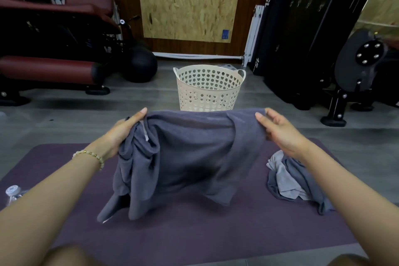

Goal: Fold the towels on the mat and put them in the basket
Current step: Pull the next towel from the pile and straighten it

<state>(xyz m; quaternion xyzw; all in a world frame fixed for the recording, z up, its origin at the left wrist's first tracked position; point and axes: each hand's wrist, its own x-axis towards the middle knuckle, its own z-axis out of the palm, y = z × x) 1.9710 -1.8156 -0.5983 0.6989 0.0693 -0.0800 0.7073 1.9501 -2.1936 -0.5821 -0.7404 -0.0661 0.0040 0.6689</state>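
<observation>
Opening out towel (190, 153) above mat (194, 233), pre-fold.
Hanging low over mat, gripped at top edge: left hand (127, 129) curled round bunched cloth, right hand (278, 134) pinching the corner. Next, probably: shake out left-side bunching, lay flat, fold. Second towel (291, 179) crumpled on mat at right. Basket (208, 90) beyond, on floor.

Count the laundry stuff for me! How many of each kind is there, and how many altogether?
Purple mat: 1
Cream basket: 1
Held-up dark grey towel: 1
Crumpled heap of grey towels on the mat: 1 (I cannot tell how many towels are in it)
Total: 4
</observation>
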